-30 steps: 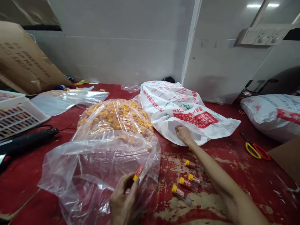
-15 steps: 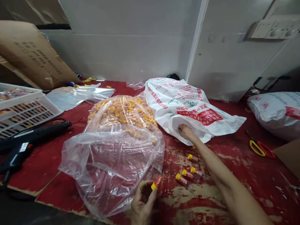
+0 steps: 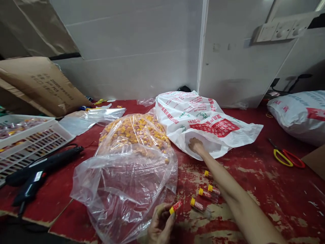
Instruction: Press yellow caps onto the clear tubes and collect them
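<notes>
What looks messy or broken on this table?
The table has red paint worn off in pale patches at the front. A few tubes lie loose there, outside the clear bag. Scissors lie out on the right side.

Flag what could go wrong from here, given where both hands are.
The loose tubes lie beside the right forearm; drawing the right hand back from the white printed bag could scatter them.
The clear bag gapes toward the front edge of the table; what it holds might slide out.
The left hand pinches one tube by fingertips near that edge; it could drop.
</notes>
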Demonstrator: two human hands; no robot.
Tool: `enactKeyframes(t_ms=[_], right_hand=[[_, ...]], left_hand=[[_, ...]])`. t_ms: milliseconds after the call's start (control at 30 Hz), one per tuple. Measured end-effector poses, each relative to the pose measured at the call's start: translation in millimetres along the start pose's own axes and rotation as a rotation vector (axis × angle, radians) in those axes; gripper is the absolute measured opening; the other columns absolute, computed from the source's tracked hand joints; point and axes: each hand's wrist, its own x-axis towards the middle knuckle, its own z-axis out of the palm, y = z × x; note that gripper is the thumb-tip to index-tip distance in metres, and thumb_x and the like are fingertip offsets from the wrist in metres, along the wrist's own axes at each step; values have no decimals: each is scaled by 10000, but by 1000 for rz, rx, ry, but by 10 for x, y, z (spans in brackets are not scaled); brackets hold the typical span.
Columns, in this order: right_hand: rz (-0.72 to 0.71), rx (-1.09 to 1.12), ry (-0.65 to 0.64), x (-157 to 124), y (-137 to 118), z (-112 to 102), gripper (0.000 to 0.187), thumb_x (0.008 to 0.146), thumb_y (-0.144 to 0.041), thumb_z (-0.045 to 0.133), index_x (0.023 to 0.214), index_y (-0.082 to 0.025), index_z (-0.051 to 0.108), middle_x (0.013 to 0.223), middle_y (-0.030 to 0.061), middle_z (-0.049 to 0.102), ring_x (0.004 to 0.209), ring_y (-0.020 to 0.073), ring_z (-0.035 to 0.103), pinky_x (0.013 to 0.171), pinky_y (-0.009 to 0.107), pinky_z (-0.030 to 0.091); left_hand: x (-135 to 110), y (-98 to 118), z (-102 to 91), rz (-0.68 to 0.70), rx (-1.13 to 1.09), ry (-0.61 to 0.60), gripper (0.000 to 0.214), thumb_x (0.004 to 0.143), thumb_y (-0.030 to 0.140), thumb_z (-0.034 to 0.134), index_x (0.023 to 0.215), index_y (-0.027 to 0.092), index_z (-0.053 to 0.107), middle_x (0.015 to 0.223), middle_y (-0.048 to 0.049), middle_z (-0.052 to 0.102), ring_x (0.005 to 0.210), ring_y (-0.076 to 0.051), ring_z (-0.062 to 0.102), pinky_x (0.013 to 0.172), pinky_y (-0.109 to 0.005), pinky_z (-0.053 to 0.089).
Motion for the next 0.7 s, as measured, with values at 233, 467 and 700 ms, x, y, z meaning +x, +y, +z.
enactKeyframes(t_ms=[233, 467, 700], right_hand=[[-115, 82, 21, -946, 270, -449, 294, 899, -202, 464, 1163, -150, 581, 1099, 103, 583, 1049, 200, 536, 923, 299, 421], [-351, 605, -55, -2448, 303, -423, 308, 943, -310, 443, 1222, -236, 551, 1179, 79, 594, 1106, 210, 540, 933, 345, 448], [-346, 652, -16, -2746, 276, -310, 340, 947, -274, 424, 1274, -259, 514, 1167, 86, 587, 1089, 207, 547, 920, 353, 471]], left_hand=[[-16, 200, 18, -139, -42, -61, 392, 564, 383, 809, 883, 198, 677, 862, -16, 681, 806, -163, 623, 729, -232, 498], [-151, 214, 222, -150, -95, -256, 278, 648, 306, 764, 877, 178, 673, 835, -15, 657, 790, -142, 601, 739, -236, 477], [-256, 237, 213, -134, -10, -304, 253, 665, 289, 754, 888, 186, 692, 828, -12, 658, 767, -137, 596, 713, -229, 477]])
